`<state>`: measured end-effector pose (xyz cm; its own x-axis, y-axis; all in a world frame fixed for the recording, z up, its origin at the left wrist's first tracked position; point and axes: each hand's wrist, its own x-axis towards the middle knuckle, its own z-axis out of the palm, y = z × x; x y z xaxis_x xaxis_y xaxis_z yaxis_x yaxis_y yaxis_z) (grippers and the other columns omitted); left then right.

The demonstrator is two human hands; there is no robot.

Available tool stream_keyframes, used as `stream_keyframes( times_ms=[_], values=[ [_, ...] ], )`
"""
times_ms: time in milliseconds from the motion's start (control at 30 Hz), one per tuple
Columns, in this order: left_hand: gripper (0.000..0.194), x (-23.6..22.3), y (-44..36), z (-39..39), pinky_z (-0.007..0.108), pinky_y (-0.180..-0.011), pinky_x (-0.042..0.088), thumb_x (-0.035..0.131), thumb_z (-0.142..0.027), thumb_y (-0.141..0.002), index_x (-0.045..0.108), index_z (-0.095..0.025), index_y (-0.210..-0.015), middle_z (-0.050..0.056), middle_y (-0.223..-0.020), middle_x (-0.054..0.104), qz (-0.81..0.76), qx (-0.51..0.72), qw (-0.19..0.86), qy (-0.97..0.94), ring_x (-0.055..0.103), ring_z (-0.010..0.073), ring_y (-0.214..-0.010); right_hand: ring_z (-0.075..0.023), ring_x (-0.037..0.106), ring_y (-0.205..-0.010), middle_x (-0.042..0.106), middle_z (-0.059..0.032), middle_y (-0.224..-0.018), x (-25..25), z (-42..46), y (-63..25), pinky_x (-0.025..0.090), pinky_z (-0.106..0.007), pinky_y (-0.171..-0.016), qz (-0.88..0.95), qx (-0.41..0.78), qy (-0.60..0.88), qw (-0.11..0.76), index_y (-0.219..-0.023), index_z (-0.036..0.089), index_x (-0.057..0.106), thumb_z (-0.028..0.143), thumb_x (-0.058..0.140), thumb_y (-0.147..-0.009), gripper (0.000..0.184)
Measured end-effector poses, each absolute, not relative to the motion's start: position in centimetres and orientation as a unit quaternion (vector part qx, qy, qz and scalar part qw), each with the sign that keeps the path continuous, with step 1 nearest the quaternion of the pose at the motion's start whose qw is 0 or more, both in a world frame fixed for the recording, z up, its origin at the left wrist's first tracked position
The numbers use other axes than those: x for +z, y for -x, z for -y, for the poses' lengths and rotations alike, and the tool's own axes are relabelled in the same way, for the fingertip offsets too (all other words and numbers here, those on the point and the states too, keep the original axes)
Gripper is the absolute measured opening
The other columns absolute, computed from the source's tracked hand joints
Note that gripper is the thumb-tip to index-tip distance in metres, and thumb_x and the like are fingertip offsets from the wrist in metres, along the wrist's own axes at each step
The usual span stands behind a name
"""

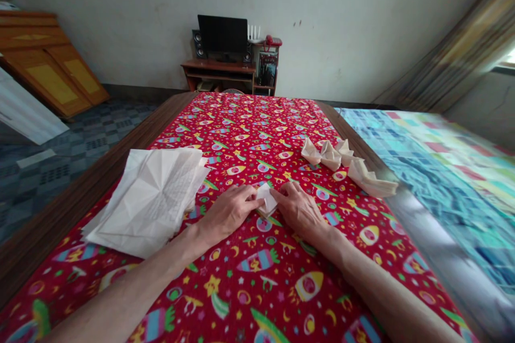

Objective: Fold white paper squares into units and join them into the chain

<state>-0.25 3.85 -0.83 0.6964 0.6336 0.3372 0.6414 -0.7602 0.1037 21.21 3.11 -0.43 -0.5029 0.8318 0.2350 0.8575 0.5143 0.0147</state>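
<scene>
A small folded piece of white paper (266, 198) lies on the red patterned cloth, between my two hands. My left hand (237, 204) pinches its left edge with thumb and forefinger. On the other side, my right hand (298, 204) has its fingers closed on the right edge. To the left is a stack of creased paper sheets (148, 198), the top one marked with fold lines. Several folded paper shapes (330, 155) stand toward the right side, and a longer nested paper piece (370, 179) sits nearer the table's right edge.
The red cloth (257, 289) covers a table with brown wooden edges (161, 112). A bed with a checked cover (442, 171) adjoins on the right. Against the far wall stands a desk (219, 67) with a monitor (223, 37); a wooden cabinet (48, 64) is at far left.
</scene>
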Motion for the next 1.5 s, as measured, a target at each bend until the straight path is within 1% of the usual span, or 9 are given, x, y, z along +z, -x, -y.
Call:
stream_keyframes(
  times_ms=[100,233,400,533,733,833,1000,1233,1500],
  values=[
    [0.025,-1.3,0.4,-4.1,0.026,-0.077,0.043,0.042,-0.024,-0.097,0.061,-0.027,-0.112,0.001,-0.092,0.055,0.348,-0.208,-0.021,0.914,0.053,0.014,-0.087,-0.0179,0.049,-0.078,0.056,-0.0081,-0.092,-0.7,-3.1,-21.5,0.035,-0.026,-0.055,0.872,-0.083,0.466,0.123,-0.107,0.019,0.06,0.018,0.046,-0.092,0.021],
    [0.025,-1.4,0.5,-4.3,0.026,-0.076,0.043,0.04,-0.029,-0.097,0.064,-0.027,-0.106,0.001,-0.088,0.054,0.348,-0.203,-0.046,0.914,0.053,0.0145,-0.086,-0.024,0.05,-0.098,0.056,-0.0133,-0.113,-0.9,-2.8,-22.0,0.043,-0.036,-0.077,0.903,-0.123,0.366,0.191,-0.12,0.016,0.055,0.017,0.044,-0.093,0.029],
    [0.026,-0.9,0.4,-4.3,0.027,-0.076,0.044,0.038,-0.025,-0.098,0.061,-0.028,-0.111,0.001,-0.091,0.054,0.346,-0.174,-0.073,0.919,0.054,0.0151,-0.087,-0.017,0.053,-0.08,0.062,-0.0072,-0.093,-1.3,-2.8,-22.3,0.044,-0.03,-0.068,0.906,-0.064,0.352,0.225,-0.1,0.017,0.063,0.021,0.044,-0.095,0.02],
    [0.029,-0.4,0.1,-4.1,0.033,-0.081,0.045,0.042,-0.018,-0.093,0.054,-0.022,-0.12,0.004,-0.101,0.056,0.371,-0.114,-0.031,0.921,0.054,0.019,-0.094,-0.0166,0.054,-0.085,0.062,-0.0073,-0.096,-1.4,-3.1,-22.3,0.046,-0.028,-0.071,0.906,-0.024,0.354,0.231,-0.109,0.018,0.062,0.021,0.045,-0.095,0.023],
    [0.041,0.2,-0.7,-4.0,0.039,-0.09,0.042,0.043,-0.024,-0.093,0.041,-0.021,-0.133,0.007,-0.116,0.055,0.38,-0.075,0.009,0.922,0.053,0.0223,-0.104,-0.0173,0.054,-0.083,0.063,-0.0067,-0.093,-1.1,-3.1,-22.1,0.046,-0.029,-0.07,0.912,-0.033,0.345,0.221,-0.107,0.019,0.064,0.021,0.045,-0.094,0.022],
    [0.034,0.1,-0.4,-4.0,0.038,-0.088,0.042,0.042,-0.024,-0.094,0.047,-0.02,-0.128,0.007,-0.11,0.057,0.371,-0.086,0.016,0.924,0.054,0.0214,-0.101,-0.0171,0.055,-0.084,0.063,-0.0068,-0.093,-1.2,-3.0,-22.1,0.047,-0.028,-0.071,0.91,-0.035,0.345,0.226,-0.108,0.02,0.063,0.022,0.046,-0.094,0.022],
    [0.022,-0.6,0.6,-3.7,0.031,-0.076,0.042,0.043,-0.029,-0.096,0.063,-0.024,-0.102,0.002,-0.089,0.058,0.358,-0.15,-0.011,0.921,0.054,0.017,-0.085,-0.0167,0.057,-0.084,0.064,-0.0077,-0.093,-1.5,-3.2,-22.1,0.048,-0.027,-0.07,0.899,-0.021,0.361,0.247,-0.103,0.019,0.064,0.024,0.045,-0.094,0.021],
    [0.022,-1.0,0.8,-3.6,0.029,-0.077,0.042,0.047,-0.022,-0.095,0.064,-0.029,-0.107,0.0,-0.092,0.06,0.31,-0.178,-0.059,0.932,0.056,0.0154,-0.089,-0.0167,0.057,-0.085,0.064,-0.008,-0.093,-1.4,-3.1,-22.1,0.048,-0.027,-0.072,0.903,-0.011,0.353,0.244,-0.105,0.017,0.064,0.022,0.045,-0.094,0.022],
    [0.019,-1.7,1.0,-3.9,0.027,-0.08,0.049,0.056,-0.027,-0.09,0.061,-0.02,-0.107,0.002,-0.093,0.058,0.371,-0.249,-0.11,0.888,0.058,0.0149,-0.088,-0.0162,0.056,-0.083,0.064,-0.0068,-0.093,-1.0,-3.0,-22.1,0.047,-0.028,-0.07,0.91,-0.014,0.349,0.223,-0.102,0.02,0.066,0.021,0.046,-0.094,0.021]
  ],
)
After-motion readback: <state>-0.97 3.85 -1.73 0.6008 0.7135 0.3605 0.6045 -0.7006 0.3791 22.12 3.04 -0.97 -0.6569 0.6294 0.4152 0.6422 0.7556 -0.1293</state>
